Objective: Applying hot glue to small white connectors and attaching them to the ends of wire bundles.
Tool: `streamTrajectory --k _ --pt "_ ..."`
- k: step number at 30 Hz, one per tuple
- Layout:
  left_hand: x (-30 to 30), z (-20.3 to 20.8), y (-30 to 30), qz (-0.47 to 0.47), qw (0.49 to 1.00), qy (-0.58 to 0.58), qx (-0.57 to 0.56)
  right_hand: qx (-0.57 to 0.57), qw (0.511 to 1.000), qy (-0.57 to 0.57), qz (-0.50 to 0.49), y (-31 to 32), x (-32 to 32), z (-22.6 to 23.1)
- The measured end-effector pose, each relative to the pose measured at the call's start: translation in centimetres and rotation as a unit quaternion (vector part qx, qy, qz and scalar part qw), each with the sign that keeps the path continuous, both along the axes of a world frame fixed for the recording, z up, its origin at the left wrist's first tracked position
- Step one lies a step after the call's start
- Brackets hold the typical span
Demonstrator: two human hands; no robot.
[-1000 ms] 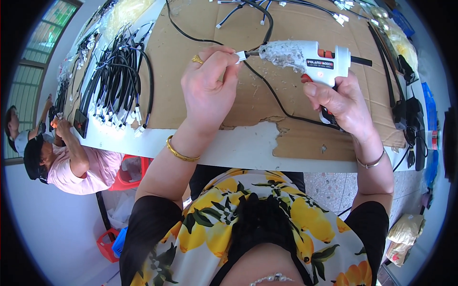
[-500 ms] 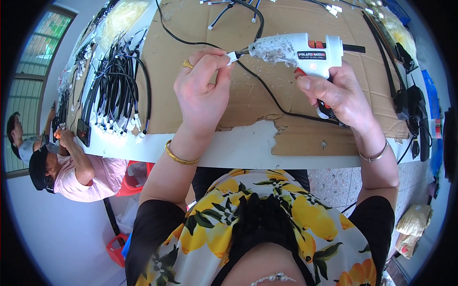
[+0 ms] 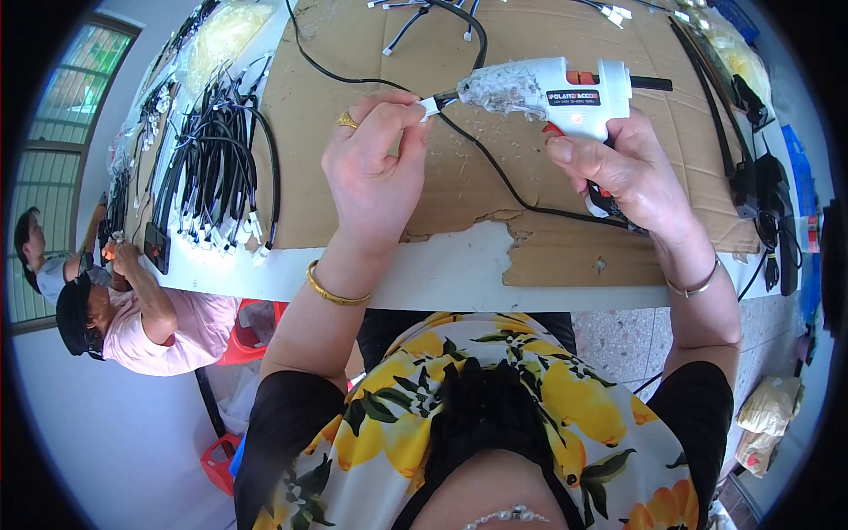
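Observation:
My left hand (image 3: 380, 163) pinches a small white connector (image 3: 429, 106) between thumb and forefinger. Dark wires run from the connector toward a thick black cable (image 3: 478, 44) behind it. In my right hand (image 3: 623, 168) is a white hot glue gun (image 3: 579, 97), held by its handle with the thumb across the near side. Its barrel is crusted with dried glue, and a black glue stick (image 3: 652, 83) juts out of the back. The nozzle (image 3: 449, 95) points left and meets the wire side of the connector; whether it touches cannot be seen.
Brown cardboard (image 3: 353, 44) covers much of the white table (image 3: 424, 269). Bundled black cables with white connectors (image 3: 216, 150) lie at left. The gun's black cord (image 3: 521, 194) crosses the cardboard. Black adapters (image 3: 768, 203) sit at right. Two people work at far left, one in a pink shirt (image 3: 190, 331).
The glue gun has shifted very slightly left and up, its nozzle staying at the connector. My left hand keeps its pinch in nearly the same place.

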State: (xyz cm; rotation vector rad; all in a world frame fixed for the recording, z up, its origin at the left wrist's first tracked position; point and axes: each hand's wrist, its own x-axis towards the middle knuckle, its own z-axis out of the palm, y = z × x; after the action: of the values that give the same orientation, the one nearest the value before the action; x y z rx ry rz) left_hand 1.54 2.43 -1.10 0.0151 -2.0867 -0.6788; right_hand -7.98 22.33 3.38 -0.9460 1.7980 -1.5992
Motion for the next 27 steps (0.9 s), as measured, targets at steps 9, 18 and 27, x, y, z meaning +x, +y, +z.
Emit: streamTrajectory --k 9,18,27 --pt "-0.01 -0.08 -0.09 0.004 1.000 0.005 0.001 0.004 1.000 -0.004 0.006 0.07 0.11 0.15" --pt "0.01 -0.11 -0.03 0.006 1.000 0.007 0.016 0.000 1.000 -0.008 0.002 0.09 0.26 0.49" --pt "0.01 -0.10 0.02 -0.009 0.999 0.006 0.035 0.005 1.000 0.001 -0.001 0.04 0.31 0.48"
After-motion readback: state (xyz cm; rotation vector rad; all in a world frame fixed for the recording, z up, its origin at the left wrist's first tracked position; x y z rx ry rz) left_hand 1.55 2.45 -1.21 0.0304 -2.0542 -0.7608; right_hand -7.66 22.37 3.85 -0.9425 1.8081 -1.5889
